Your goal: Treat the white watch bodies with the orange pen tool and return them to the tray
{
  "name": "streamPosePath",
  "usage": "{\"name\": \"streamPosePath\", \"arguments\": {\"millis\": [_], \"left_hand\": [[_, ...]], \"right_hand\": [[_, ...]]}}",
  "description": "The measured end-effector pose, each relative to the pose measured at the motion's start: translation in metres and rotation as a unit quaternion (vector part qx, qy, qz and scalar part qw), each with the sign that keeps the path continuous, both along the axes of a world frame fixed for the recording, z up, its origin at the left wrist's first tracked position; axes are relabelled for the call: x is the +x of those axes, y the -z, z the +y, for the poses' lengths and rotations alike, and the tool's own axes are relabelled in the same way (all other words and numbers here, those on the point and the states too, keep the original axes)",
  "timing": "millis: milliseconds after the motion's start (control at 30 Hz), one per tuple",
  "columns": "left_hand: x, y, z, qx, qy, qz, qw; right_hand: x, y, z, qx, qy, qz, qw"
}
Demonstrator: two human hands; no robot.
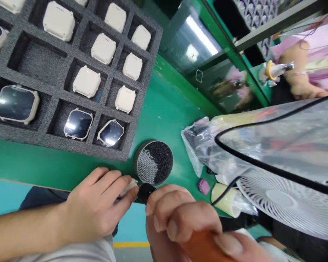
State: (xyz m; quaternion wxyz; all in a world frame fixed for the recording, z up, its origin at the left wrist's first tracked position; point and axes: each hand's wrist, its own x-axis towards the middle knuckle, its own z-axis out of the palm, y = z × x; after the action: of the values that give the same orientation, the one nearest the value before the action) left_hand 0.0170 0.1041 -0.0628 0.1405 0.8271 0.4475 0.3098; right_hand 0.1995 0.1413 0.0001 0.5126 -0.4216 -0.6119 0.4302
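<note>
My left hand (pixel 98 203) is closed around a small white watch case (pixel 129 186) at the front edge of the green bench. Its fingers hide most of the case. Closed around the orange grip of an electric screwdriver (pixel 203 243), my right hand (pixel 180 214) is large and close to the camera. The driver's black nose (pixel 145 191) points at the case, right beside my left fingertips. Whether its bit touches the case cannot be made out. Just beyond both hands stands a round dish (pixel 136 166) with tiny black screws over a silvery dimpled base.
A grey foam tray (pixel 117 154) with white watch cases, some screen up, lies at the upper left. To the right are a clear plastic bag (pixel 196 145), a purple piece (pixel 203 186), a black cable (pixel 251 160) and a white fan (pixel 284 200). Another person's arm (pixel 293 69) shows beyond.
</note>
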Motion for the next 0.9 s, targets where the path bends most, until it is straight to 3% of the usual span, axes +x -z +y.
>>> {"name": "streamPosePath", "arguments": {"millis": [133,300,433,567,900], "left_hand": [[-0.002,-0.001,-0.001,0.012,-0.024,0.04,0.999],[-0.005,-0.001,-0.003,-0.001,0.025,0.039,0.999],[-0.002,0.002,-0.005,0.004,0.024,0.047,0.999],[0.001,0.0,-0.003,0.014,-0.004,0.051,0.999],[-0.009,0.0,-0.006,-0.027,0.052,0.05,0.997]], "right_hand": [[-0.001,0.002,0.0,0.078,0.069,0.113,0.988],[-0.004,0.005,-0.001,0.06,0.164,0.118,0.978],[-0.002,0.014,-0.003,0.059,0.18,0.146,0.971],[0.0,0.012,0.0,0.063,0.201,0.146,0.967],[-0.003,0.0,0.004,0.011,0.179,0.086,0.98]]}}
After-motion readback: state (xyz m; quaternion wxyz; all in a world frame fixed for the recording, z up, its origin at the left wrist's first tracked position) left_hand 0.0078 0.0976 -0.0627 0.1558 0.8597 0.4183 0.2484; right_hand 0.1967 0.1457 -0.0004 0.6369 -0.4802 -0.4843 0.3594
